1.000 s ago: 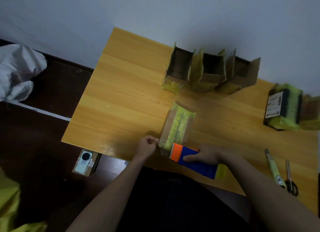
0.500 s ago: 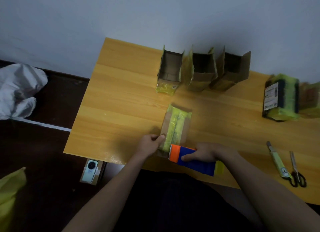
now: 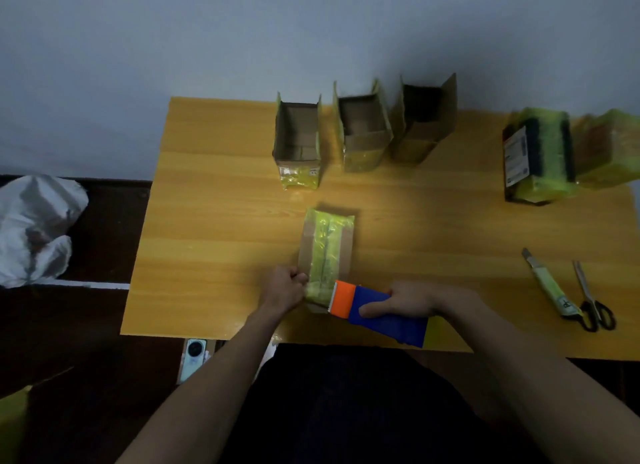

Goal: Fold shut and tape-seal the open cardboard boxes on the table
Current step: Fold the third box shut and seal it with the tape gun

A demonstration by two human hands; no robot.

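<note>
A closed cardboard box (image 3: pixel 327 245) lies near the table's front edge with yellow-green tape along its top seam. My left hand (image 3: pixel 285 288) grips the box's near left corner, fingers curled against the tape end. My right hand (image 3: pixel 405 301) holds a blue tape dispenser (image 3: pixel 384 313) whose orange head (image 3: pixel 343 299) sits at the box's near end. Three open boxes stand in a row at the back: a left open box (image 3: pixel 298 145), a middle open box (image 3: pixel 363 134) and a right open box (image 3: pixel 420 124).
Two taped boxes (image 3: pixel 540 158) sit at the back right. A utility knife (image 3: pixel 547 283) and scissors (image 3: pixel 590 297) lie at the right front. A phone (image 3: pixel 194 354) rests below the wooden table's (image 3: pixel 214 221) front edge. A white bag (image 3: pixel 34 228) lies on the dark floor at left.
The camera view has tilted and shifted, so the table sits lower and more level in frame. My left hand closed in against the box's near corner. The dispenser stays at the box's near end.
</note>
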